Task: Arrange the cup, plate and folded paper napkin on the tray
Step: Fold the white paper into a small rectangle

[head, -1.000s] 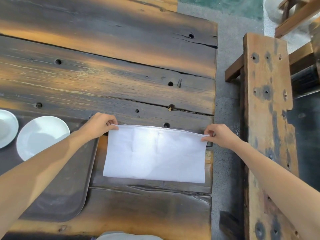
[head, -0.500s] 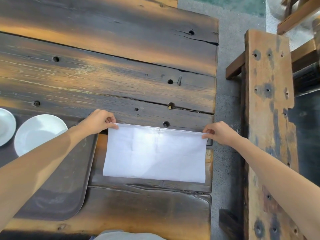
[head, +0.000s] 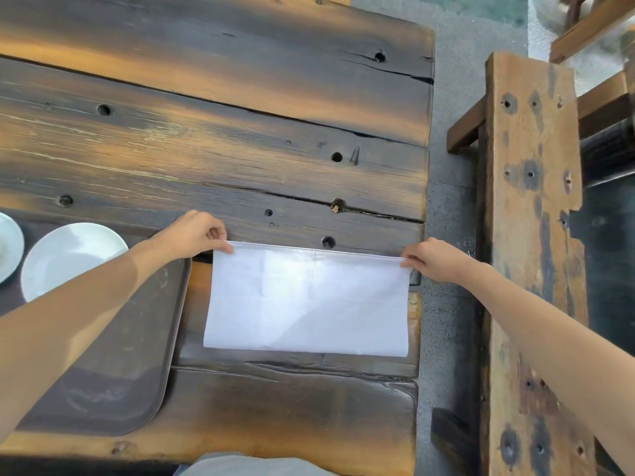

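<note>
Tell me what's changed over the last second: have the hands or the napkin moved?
Nothing visibly changed. The left hand and right hand still pinch the far corners of the napkin, which lies flat on the table beside the tray; the plate sits as before.

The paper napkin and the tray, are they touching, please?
Apart: the head view shows a strip of bare table between the paper napkin's left edge and the tray's rim.

The far counter (head: pixel 206 97) lay bare and open. On the left, a plate (head: pixel 68 255) took the tray's (head: pixel 113 372) far end (its near half stayed free); a bench (head: pixel 532 235) flanked the right.
</note>
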